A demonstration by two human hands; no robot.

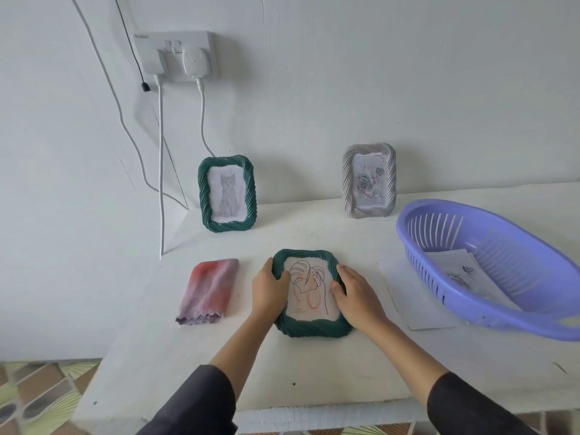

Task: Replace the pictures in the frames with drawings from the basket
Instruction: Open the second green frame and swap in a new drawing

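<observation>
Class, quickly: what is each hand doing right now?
Left hand: grips the flat green frame, left edge.
Right hand: grips the same frame, right edge.

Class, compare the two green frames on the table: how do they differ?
The cat frame stands upright; the leaf frame lies flat on the table. The cat frame shows a grey cat; the leaf frame shows a black-line leaf with red marks. Nothing touches the cat frame; the left hand and right hand hold the leaf frame. Both are dark green with twisted ribbing.
</observation>
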